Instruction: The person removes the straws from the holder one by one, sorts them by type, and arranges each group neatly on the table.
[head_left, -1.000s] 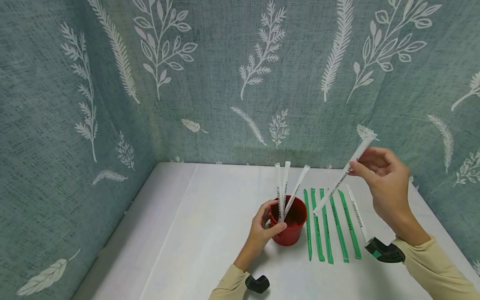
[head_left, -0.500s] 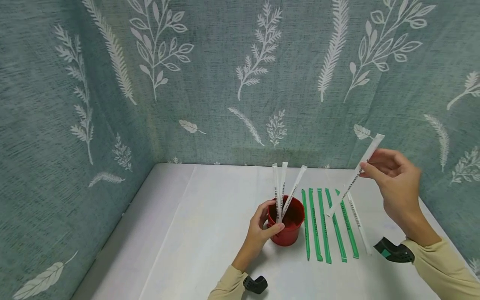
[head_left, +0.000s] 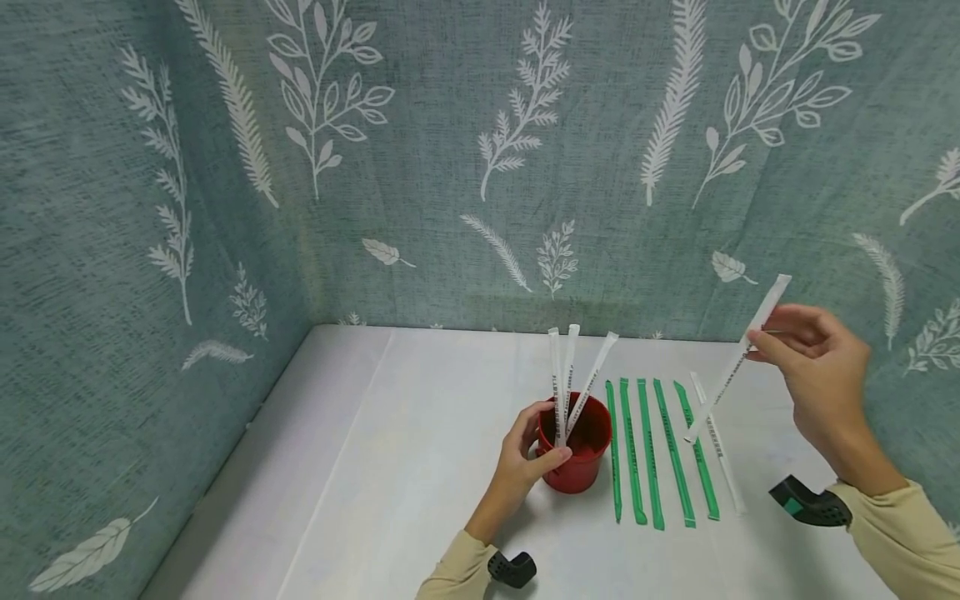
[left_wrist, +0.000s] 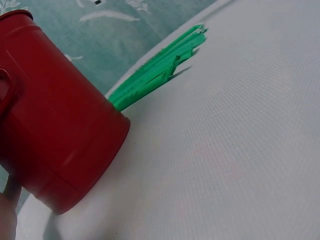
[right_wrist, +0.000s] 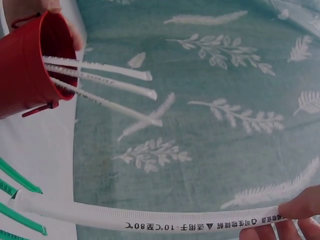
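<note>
While the left hand grips the red bucket, the right hand pinches a wrapped straw toward the bucket's 2 o'clock; probably light, bendy, crushable, best held gently mid-length.

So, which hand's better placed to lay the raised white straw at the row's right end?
Probably the right hand: it pinches the raised white straw near that end. The left hand grips the red bucket, beyond the green straws.
</note>
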